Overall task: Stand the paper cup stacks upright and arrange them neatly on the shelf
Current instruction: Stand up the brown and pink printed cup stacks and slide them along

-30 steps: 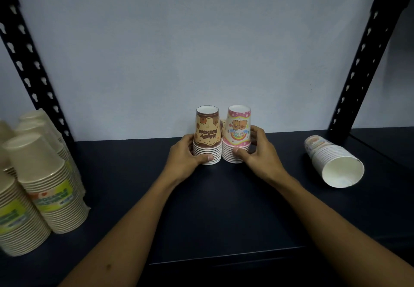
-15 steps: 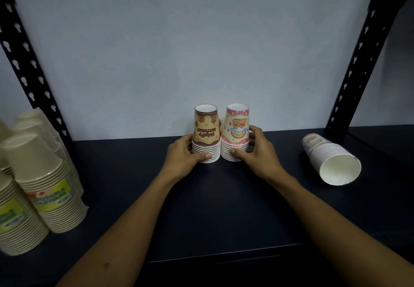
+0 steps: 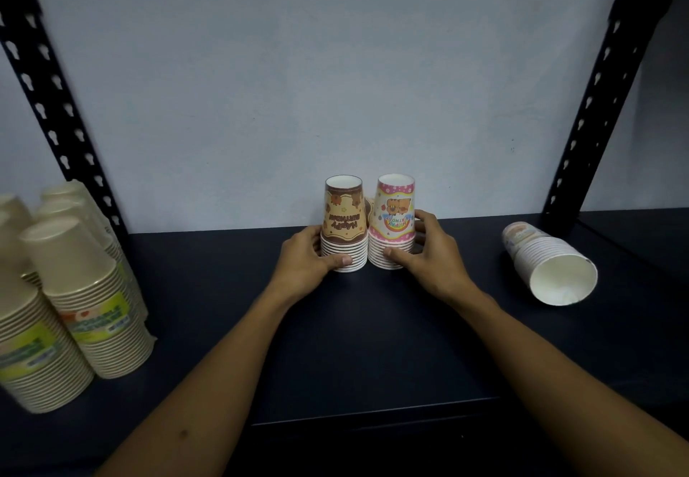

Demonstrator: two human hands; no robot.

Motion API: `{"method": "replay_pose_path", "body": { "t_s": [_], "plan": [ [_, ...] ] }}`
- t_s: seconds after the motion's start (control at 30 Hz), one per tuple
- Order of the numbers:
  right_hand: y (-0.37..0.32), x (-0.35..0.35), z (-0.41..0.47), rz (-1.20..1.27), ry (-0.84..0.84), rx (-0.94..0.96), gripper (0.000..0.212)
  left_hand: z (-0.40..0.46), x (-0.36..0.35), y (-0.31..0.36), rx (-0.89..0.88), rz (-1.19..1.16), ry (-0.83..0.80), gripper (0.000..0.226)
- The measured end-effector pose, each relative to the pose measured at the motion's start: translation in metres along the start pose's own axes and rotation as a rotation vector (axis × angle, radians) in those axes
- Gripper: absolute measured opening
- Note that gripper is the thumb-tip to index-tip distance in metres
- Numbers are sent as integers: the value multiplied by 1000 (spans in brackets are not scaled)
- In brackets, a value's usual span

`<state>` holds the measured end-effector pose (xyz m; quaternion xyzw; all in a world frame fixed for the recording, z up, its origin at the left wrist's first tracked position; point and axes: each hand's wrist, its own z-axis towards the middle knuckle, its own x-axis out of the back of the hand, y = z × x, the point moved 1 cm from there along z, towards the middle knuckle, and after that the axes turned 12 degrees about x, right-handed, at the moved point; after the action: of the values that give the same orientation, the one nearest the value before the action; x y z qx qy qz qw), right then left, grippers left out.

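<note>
With our left hand (image 3: 307, 258) grasping the brown stack (image 3: 343, 227) and right hand (image 3: 428, 253) the pink stack (image 3: 394, 225), upright mid-shelf against the far wall, we judge the toppled stack (image 3: 548, 266) at right comes next.

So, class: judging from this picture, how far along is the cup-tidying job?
Done: the brown stack and pink stack stand side by side. In hand: left hand and right hand grip their bases. Left: the white stack lies on its side on the shelf.
</note>
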<state>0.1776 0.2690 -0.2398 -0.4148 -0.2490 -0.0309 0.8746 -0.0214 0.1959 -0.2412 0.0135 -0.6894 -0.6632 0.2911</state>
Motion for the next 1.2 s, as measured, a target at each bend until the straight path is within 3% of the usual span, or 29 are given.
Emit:
{"method": "replay_pose_path", "body": {
  "t_s": [0.33,0.63,0.97,1.2],
  "plan": [
    [-20,8,-28,66,75,1,70,-31,-1,6,-20,-5,52,71],
    [-38,56,-68,70,224,51,70,-65,-28,38,-133,-75,-10,67],
    [-67,176,-100,-115,425,131,66,-82,-105,123,-302,-205,-219,56],
    [-33,248,-137,-164,606,-4,65,-98,-191,152,-354,-195,-453,61]
  ]
}}
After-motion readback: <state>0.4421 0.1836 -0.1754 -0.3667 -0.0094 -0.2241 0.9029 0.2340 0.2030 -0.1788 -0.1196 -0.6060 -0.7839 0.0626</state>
